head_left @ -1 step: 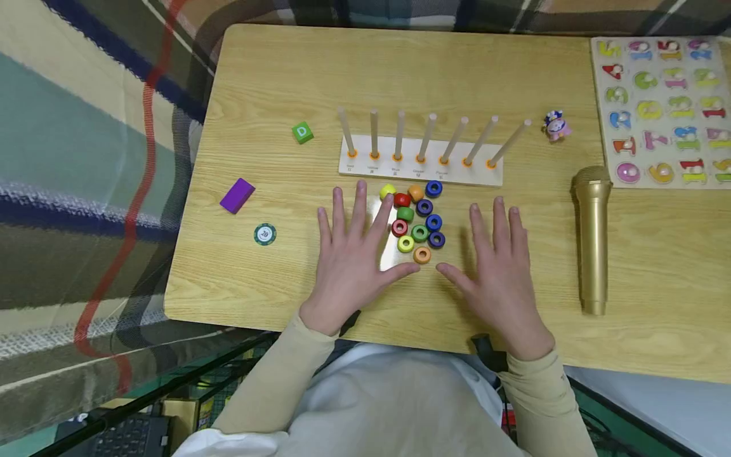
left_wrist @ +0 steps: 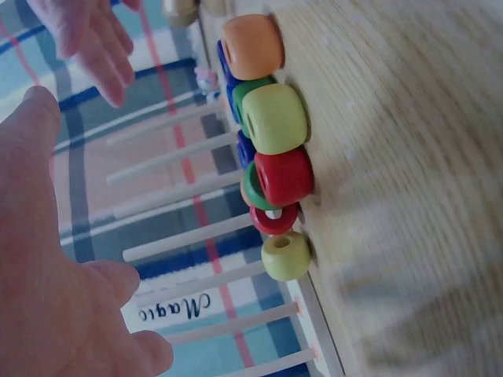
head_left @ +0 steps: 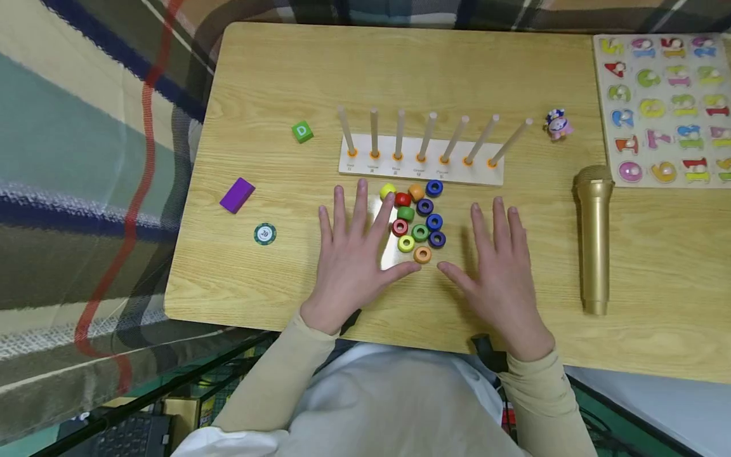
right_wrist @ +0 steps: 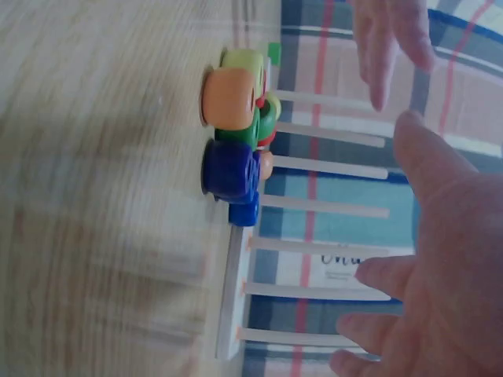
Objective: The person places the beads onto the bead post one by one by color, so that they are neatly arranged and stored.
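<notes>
My left hand (head_left: 351, 260) hovers over the table with its fingers spread, left of a cluster of coloured beads. On the other side of them is my right hand (head_left: 502, 279), also spread and holding nothing. The beads include a red bead (head_left: 402, 199), a green bead (head_left: 405, 214), an orange bead (head_left: 416, 190) and several blue ones. In the left wrist view a yellow bead (left_wrist: 279, 118) is near the front; in the right wrist view a dark blue bead (right_wrist: 226, 169) is. Behind them stands a white board (head_left: 411, 166) with several bare upright pegs.
Leftward lie a purple block (head_left: 237, 195), a round chip (head_left: 265, 234) and a green letter cube (head_left: 302, 132). To the right are a gold microphone (head_left: 596, 247), a small figurine (head_left: 556, 124) and a number puzzle board (head_left: 662, 139). Plaid cloth (head_left: 85, 158) borders the wooden table (head_left: 274, 82).
</notes>
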The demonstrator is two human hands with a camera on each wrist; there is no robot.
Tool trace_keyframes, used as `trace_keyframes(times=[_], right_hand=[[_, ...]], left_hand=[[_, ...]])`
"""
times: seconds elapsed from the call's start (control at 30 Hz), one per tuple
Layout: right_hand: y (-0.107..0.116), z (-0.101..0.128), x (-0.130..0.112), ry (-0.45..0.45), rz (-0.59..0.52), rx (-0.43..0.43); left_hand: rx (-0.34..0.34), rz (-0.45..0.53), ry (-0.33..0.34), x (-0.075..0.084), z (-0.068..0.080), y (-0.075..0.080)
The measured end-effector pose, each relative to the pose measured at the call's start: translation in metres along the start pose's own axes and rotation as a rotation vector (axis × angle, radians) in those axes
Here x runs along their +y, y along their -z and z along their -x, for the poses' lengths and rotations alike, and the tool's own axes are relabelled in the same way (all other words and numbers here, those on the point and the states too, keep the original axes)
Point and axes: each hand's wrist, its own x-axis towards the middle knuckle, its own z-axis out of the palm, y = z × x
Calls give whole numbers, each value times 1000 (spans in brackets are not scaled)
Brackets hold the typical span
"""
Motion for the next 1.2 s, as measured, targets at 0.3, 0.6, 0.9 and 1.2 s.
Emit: trace_keyframes(times=[0.3, 0.6, 0.9, 1.2], right_hand=[[-2, -8, -5, 41, -69, 31], [-28, -23, -33, 175, -5, 20], [-51, -30, -39, 126, 78, 91], [-55, -33, -48, 138, 72, 48]], left_hand=[[-21, -17, 22, -4, -4, 5], [-31, -9, 13, -7, -4, 5], [-103, 29, 46, -19, -5, 7], [-276, 238, 98, -61, -43, 5]])
